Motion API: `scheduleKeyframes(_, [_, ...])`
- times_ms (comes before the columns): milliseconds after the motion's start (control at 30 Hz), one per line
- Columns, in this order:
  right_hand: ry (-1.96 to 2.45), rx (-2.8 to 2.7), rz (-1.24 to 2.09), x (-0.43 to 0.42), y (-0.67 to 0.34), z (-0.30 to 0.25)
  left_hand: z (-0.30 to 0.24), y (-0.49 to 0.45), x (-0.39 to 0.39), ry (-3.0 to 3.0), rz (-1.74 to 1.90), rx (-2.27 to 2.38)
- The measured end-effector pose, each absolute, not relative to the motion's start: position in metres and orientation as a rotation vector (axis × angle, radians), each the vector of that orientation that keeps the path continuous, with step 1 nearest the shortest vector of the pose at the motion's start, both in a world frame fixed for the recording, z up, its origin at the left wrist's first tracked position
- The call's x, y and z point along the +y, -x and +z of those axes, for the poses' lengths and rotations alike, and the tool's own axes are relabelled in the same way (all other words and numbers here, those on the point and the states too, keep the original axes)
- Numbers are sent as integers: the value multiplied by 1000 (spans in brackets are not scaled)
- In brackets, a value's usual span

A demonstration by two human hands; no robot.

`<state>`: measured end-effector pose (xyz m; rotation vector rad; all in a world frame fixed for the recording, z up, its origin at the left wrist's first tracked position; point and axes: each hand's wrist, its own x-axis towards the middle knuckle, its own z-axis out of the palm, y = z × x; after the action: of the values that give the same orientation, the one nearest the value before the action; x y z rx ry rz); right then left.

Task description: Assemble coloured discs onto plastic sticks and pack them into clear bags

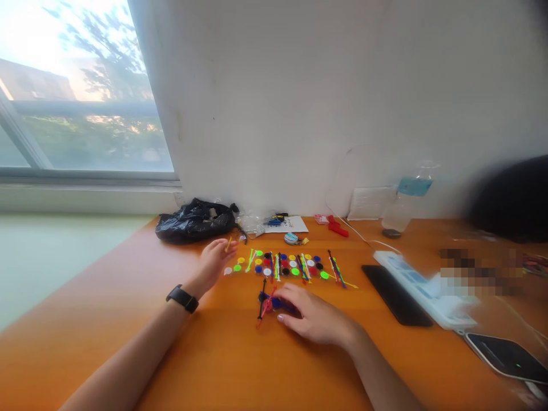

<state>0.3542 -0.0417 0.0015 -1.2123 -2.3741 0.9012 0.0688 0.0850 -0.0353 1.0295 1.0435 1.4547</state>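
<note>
In the head view, the left forearm is extended forward and slightly right from the lower left edge, a black watch (183, 298) being worn at its wrist. The left hand (214, 262) is held at the near side of a black bag (192, 222), just left of the laid-out pieces, its fingers pointed forward and to the right. The right forearm is brought in from the lower right edge and angled forward and left; the right hand (314, 317) is kept low over the desk (205, 365), back upward, fingers curved down.

Small discs (285, 272) in white, green, yellow, red, blue and black are spread in rough rows across the middle of the desk, and among them slim sticks (250, 260) in similar colours are laid, mostly slanted. Nearer the person, a small group is set apart: a black stick (261, 299) is crossed by a red piece (268, 305), with blue pieces (282, 303) lying beside them, partly covered by the right fingers.

A yellow stick (228, 244) is pinched upright, slightly tilted, in the left fingertips. The right fingers are loosely bent, thumb parted from the index finger, at the blue pieces; whether anything is gripped there cannot be told.
</note>
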Motion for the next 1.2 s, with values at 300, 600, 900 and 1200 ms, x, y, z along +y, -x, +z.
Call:
scheduleKeyframes(300, [1222, -2375, 896, -42, -353, 2, -39, -55, 80, -1385, 1382, 1266])
scheduleKeyframes(600, [1211, -2387, 887, -43, -353, 3, -45, -76, 67, -2289, 869, 1592])
scheduleKeyframes(900, [1247, -2385, 887, -42, -353, 2, -55, -74, 80, -2193, 1054, 1560])
scheduleKeyframes(1200, [1245, -2386, 890, -43, -354, 1, -71, -63, 102, -1855, 1221, 1687])
